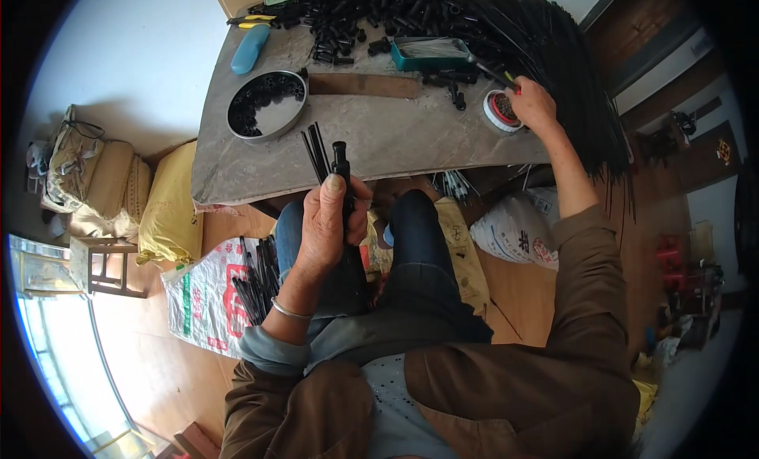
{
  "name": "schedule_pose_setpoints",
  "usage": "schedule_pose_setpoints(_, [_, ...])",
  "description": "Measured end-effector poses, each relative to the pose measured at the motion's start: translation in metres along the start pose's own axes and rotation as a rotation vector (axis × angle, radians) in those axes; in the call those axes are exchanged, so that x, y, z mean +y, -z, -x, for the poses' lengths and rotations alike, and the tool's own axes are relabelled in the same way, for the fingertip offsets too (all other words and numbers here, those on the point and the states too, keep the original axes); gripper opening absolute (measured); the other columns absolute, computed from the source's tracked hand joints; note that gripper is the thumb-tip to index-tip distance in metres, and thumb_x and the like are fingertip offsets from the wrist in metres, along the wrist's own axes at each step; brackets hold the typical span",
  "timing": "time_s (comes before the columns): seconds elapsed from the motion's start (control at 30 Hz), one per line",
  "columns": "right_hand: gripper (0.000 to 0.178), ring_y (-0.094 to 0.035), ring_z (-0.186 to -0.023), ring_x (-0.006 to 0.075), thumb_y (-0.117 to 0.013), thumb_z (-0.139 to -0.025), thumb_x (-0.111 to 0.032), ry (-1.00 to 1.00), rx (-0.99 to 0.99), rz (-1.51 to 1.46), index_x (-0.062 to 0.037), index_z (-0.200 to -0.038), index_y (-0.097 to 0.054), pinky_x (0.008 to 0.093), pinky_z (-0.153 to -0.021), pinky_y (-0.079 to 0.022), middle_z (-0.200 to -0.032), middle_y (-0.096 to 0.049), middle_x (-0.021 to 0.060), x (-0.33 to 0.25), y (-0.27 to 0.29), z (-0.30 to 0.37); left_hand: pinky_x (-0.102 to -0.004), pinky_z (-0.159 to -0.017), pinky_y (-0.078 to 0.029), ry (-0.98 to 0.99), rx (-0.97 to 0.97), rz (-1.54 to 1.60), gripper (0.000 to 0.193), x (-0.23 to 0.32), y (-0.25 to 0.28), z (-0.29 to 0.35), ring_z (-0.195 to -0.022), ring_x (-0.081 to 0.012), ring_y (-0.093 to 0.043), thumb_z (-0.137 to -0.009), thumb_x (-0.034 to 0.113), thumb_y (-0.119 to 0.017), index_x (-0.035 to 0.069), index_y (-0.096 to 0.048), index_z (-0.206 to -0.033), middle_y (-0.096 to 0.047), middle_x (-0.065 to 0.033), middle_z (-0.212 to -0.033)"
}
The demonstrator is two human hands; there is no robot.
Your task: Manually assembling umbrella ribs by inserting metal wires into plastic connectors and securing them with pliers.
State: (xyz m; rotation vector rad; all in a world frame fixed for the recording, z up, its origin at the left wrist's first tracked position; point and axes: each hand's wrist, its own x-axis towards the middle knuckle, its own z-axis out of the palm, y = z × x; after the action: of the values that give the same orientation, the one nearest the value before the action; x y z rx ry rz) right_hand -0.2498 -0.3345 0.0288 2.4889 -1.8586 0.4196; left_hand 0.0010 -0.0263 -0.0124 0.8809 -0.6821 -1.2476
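My left hand, raised in front of the table's near edge, is closed around a black plastic handle piece with a knobbed top. Several thin black rods stick up beside it from the same grip. At the right of the table my right hand is closed on a slim dark tool with a yellow-green patch near the fingers. That hand is over a small round white-and-red tub of tiny brownish pieces. Its fingertips are partly hidden.
A round metal tin of black parts, a flat wooden strip and a teal box of thin metal pins lie on the grey table. Behind is a heap of black handles; long black rods overhang the right edge.
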Motion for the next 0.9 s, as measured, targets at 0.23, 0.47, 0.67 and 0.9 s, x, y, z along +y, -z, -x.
schedule_pose_setpoints(0.23, [0.036,-0.062,-0.100,0.0356,-0.062,-0.085,-0.035,-0.033,-0.200,-0.045,-0.0075,-0.107,-0.067,0.0431,-0.085,-0.048,-0.102,-0.067,0.0186,-0.007,0.007,0.007,-0.0234,-0.040,-0.031,-0.029,0.001,-0.055,0.055,0.001,-0.004,0.005,-0.041,-0.0085,-0.036,-0.096,0.053,-0.043,-0.001,-0.054,-0.089,-0.041,-0.0009,-0.053])
schedule_pose_setpoints(0.47, [0.036,-0.062,-0.100,0.0346,-0.063,-0.085,-0.034,-0.001,-0.173,0.004,-0.0073,-0.108,-0.066,0.0430,-0.085,-0.049,-0.102,-0.067,0.0174,-0.010,-0.001,0.009,-0.0231,-0.040,-0.031,-0.026,0.012,-0.051,0.057,0.003,-0.006,0.010,-0.042,-0.0083,-0.037,-0.095,0.054,-0.045,-0.002,-0.055,-0.089,-0.041,-0.0008,-0.053])
schedule_pose_setpoints(0.67, [0.032,-0.062,-0.099,0.0349,-0.063,-0.085,-0.031,0.030,-0.172,0.022,-0.0097,-0.109,-0.066,0.0428,-0.084,-0.049,-0.102,-0.066,0.0172,-0.012,-0.001,0.010,-0.0231,-0.040,-0.032,-0.017,0.007,-0.066,0.056,0.001,-0.013,0.010,-0.042,-0.0083,-0.038,-0.095,0.053,-0.046,-0.002,-0.055,-0.089,-0.042,-0.0010,-0.054])
schedule_pose_setpoints(0.9, [0.036,-0.062,-0.099,0.0353,-0.065,-0.083,-0.031,0.018,-0.064,-0.073,-0.0076,-0.109,-0.066,0.0426,-0.084,-0.049,-0.102,-0.066,0.0181,0.001,-0.005,0.004,-0.0238,-0.040,-0.032,-0.021,-0.013,-0.100,0.056,0.001,-0.016,0.010,-0.042,-0.0089,-0.037,-0.095,0.054,-0.044,-0.001,-0.054,-0.090,-0.041,-0.0011,-0.054])
